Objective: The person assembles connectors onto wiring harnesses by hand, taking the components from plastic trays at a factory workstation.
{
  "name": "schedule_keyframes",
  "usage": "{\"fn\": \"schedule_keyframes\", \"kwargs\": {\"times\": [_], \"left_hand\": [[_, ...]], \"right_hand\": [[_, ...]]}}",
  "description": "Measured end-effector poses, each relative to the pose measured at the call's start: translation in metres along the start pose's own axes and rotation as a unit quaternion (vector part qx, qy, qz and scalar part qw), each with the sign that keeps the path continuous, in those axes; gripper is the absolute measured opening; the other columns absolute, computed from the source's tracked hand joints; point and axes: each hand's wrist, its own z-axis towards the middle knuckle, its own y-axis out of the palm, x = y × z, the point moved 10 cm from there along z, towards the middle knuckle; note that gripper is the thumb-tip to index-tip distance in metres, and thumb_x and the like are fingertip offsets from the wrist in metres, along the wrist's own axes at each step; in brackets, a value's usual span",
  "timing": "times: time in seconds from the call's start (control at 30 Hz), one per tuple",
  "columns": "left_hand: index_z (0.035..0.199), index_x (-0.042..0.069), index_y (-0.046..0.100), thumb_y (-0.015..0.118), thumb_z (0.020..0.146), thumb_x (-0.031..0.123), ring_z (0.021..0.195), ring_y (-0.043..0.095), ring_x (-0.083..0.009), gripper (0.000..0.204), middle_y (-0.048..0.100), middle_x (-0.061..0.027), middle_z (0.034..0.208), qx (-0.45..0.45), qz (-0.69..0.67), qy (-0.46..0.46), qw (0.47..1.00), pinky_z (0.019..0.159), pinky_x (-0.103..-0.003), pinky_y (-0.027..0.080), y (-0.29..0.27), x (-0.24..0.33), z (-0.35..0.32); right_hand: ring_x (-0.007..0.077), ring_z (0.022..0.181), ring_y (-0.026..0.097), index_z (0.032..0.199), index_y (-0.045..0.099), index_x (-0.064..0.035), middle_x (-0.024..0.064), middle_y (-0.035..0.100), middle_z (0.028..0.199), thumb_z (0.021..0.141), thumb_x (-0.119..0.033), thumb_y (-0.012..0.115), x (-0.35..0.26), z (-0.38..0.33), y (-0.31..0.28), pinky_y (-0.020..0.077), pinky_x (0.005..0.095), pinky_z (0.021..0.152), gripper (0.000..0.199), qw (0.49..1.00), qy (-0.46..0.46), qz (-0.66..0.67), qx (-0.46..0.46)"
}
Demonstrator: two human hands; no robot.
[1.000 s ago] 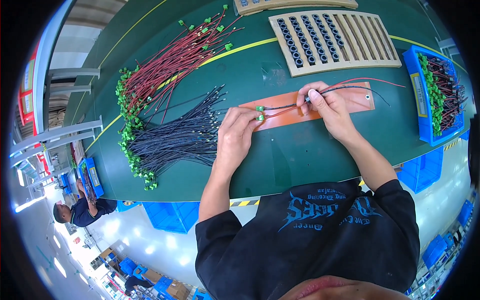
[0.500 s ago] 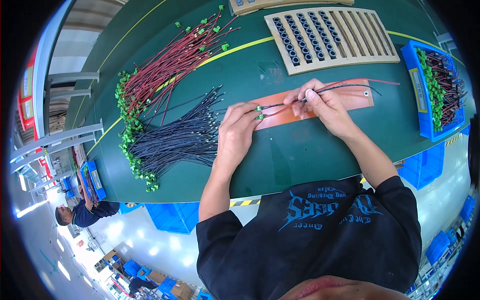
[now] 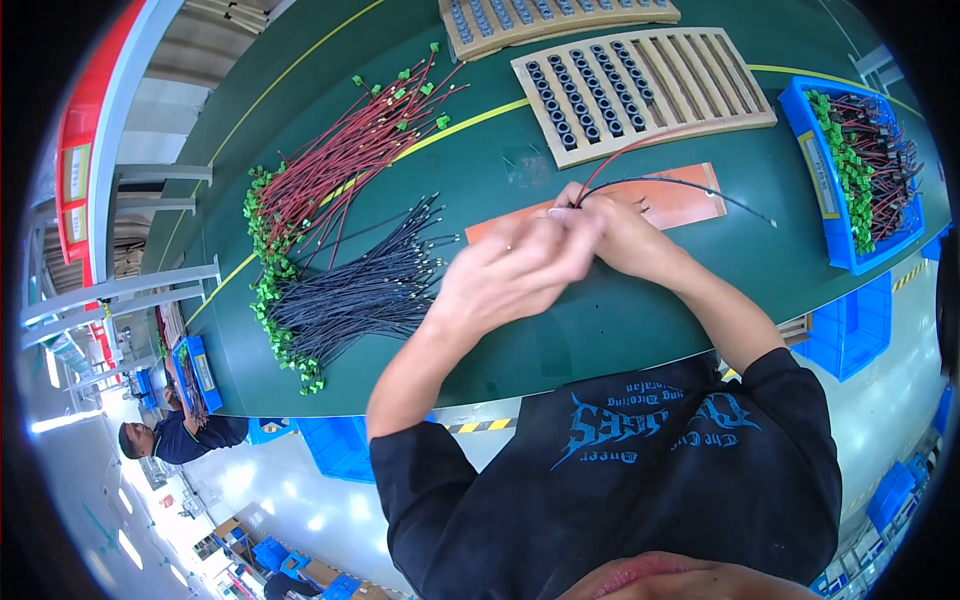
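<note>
Close together over the table, my left hand and my right hand meet at the fingers. My right hand is closed on a red wire and a black wire, whose free ends arc out to the right. Curled and slightly blurred, the fingers of my left hand press against my right fingertips; what they grip is hidden. No green connectors show at the hands. Beneath them lies an orange strip. To the left are a bundle of black wires and one of red wires, both with green connectors.
A wooden rack partly filled with dark round parts stands beyond my hands, with another rack behind it. A blue bin of wired green connectors sits at the right. A co-worker is at the table's far left.
My left hand has moved right, up against my right hand, and the green connectors it held are out of sight. The wires' free ends now bend upward and apart.
</note>
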Motion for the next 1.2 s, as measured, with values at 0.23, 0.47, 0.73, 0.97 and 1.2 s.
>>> {"fn": "schedule_keyframes", "kwargs": {"times": [0.23,0.47,0.73,0.97,1.2], "left_hand": [[0.099,0.001,0.071,0.063,0.079,0.014,0.101,0.05,-0.0181,0.025,0.056,-0.0098,0.125,-0.121,0.268,0.262,0.919,0.076,-0.031,0.043,0.041,0.023,0.021],[0.098,0.0,0.062,0.067,0.079,0.009,0.084,0.062,-0.0225,0.022,0.066,-0.0108,0.1,-0.15,0.237,-0.089,0.956,0.071,-0.034,0.052,0.038,-0.083,-0.002],[0.113,-0.004,0.062,0.058,0.098,-0.005,0.091,0.068,-0.0175,0.016,0.071,-0.0167,0.108,0.248,-0.554,-0.464,0.646,0.085,-0.03,0.056,0.085,-0.066,-0.042],[0.114,-0.003,0.063,0.056,0.1,-0.002,0.091,0.069,-0.014,0.015,0.072,-0.014,0.111,0.286,-0.593,-0.533,0.531,0.083,-0.026,0.056,0.132,-0.029,-0.062],[0.109,-0.002,0.068,0.062,0.097,-0.002,0.092,0.067,-0.0155,0.013,0.067,-0.0118,0.111,0.31,-0.504,-0.524,0.613,0.085,-0.029,0.057,0.122,-0.036,-0.067]], "right_hand": [[0.0234,0.073,0.067,0.11,0.059,0.003,0.0112,0.067,0.083,0.101,-0.015,0.052,0.019,-0.008,0.007,0.0558,0.0358,0.072,0.021,0.987,0.151,0.043,-0.031],[0.0221,0.072,0.07,0.1,0.056,0.0046,0.0124,0.069,0.08,0.107,-0.027,0.051,0.031,-0.007,0.012,0.0571,0.0356,0.068,0.033,0.983,0.142,0.114,0.001],[0.0185,0.074,0.069,0.103,0.056,0.0039,0.0121,0.069,0.081,0.107,-0.024,0.05,0.034,-0.012,0.013,0.0566,0.0334,0.069,0.029,0.976,0.145,0.161,0.02],[0.0304,0.076,0.069,0.105,0.056,0.0022,0.0164,0.069,0.087,0.104,-0.018,0.054,0.028,-0.015,-0.001,0.0554,0.04,0.071,0.021,0.991,0.094,0.063,0.069],[0.0243,0.081,0.054,0.09,0.065,-0.0095,0.0083,0.054,0.079,0.088,-0.021,0.072,-0.047,-0.027,-0.028,0.0392,0.0398,0.073,0.014,0.926,-0.117,-0.349,0.08]]}}
